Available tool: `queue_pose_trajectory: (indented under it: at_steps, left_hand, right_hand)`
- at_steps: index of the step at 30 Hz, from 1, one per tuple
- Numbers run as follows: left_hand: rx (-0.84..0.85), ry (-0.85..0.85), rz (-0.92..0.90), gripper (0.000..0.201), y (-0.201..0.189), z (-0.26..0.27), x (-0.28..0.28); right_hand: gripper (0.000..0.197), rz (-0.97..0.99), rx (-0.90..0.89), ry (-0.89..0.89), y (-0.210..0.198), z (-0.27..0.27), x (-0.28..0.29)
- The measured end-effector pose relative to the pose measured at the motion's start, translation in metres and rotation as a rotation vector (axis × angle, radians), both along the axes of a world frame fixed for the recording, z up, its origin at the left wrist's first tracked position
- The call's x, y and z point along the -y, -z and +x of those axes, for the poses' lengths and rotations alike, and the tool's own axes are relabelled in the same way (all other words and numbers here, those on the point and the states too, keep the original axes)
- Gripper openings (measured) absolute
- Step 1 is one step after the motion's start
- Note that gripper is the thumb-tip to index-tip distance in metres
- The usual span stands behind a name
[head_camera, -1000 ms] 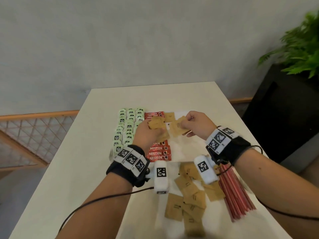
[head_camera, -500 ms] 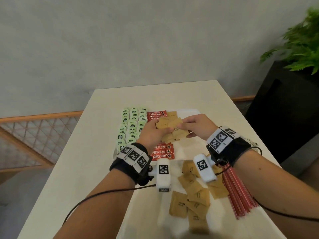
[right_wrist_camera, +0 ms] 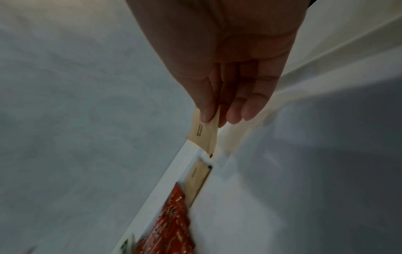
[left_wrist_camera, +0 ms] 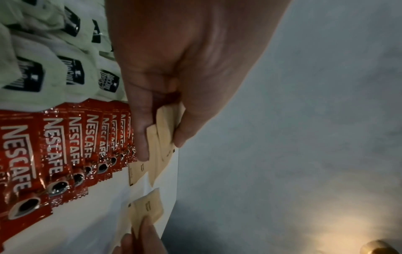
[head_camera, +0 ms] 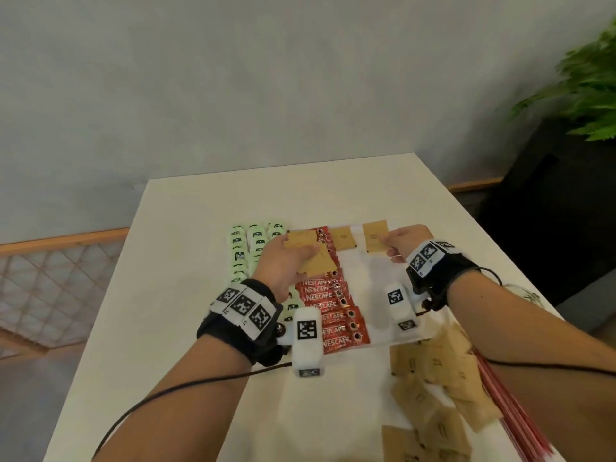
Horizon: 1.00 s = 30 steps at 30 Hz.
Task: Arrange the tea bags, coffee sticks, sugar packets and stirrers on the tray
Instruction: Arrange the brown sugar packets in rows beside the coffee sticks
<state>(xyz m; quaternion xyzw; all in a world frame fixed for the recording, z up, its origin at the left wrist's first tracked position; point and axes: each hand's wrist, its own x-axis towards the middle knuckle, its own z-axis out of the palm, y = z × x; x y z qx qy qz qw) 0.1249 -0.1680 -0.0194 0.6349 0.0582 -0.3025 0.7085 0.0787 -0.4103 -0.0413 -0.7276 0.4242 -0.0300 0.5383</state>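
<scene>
Beside the Nescafé sticks (head_camera: 330, 305), the right hand (head_camera: 405, 243) pinches one brown sugar packet (head_camera: 376, 240) onto the tray (head_camera: 366, 288). The left hand (head_camera: 283, 265) grips a spare stack (head_camera: 308, 258). The next packet probably belongs just below, edges squared.

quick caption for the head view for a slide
Right hand places a sugar packet at the tray far edge; left hand holds spare packets.
</scene>
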Motion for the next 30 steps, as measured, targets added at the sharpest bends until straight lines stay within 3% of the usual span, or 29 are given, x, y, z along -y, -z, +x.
queue_pose_trajectory:
  at_steps: [2, 5, 9, 11, 20, 23, 26, 30]
  left_hand:
    - [-0.026, 0.005, -0.015, 0.071, 0.005, 0.006, 0.0]
    - [-0.031, 0.003, 0.007, 0.06, 0.01, 0.009, 0.002]
    - [-0.043, 0.03, 0.005, 0.02, 0.01, 0.011, 0.003]
    - [-0.049, 0.043, 0.005, 0.013, 0.01, 0.012, 0.003]
    - [-0.047, 0.073, -0.054, 0.02, 0.011, 0.005, 0.001]
    - [-0.031, 0.08, -0.039, 0.026, 0.011, -0.002, 0.0]
    - [-0.005, 0.09, -0.029, 0.03, 0.01, -0.011, 0.002]
    - [0.04, 0.081, -0.02, 0.034, 0.008, -0.03, 0.011]
  right_hand:
    - [0.008, -0.031, -0.067, -0.01, 0.009, 0.009, 0.007]
    - [0.025, -0.121, -0.123, -0.076, 0.023, 0.023, 0.014]
    - [0.033, -0.21, -0.202, -0.072, 0.022, 0.038, 0.01]
    - [0.037, -0.224, -0.215, -0.065, 0.022, 0.042, 0.01]
    - [0.038, -0.223, -0.24, -0.083, 0.02, 0.047, 0.008]
    - [0.038, -0.232, -0.149, -0.085, 0.018, 0.033, 0.004]
    - [0.024, -0.236, 0.007, -0.079, 0.018, 0.01, -0.003]
    - [0.013, -0.074, 0.195, -0.234, 0.006, -0.032, -0.034]
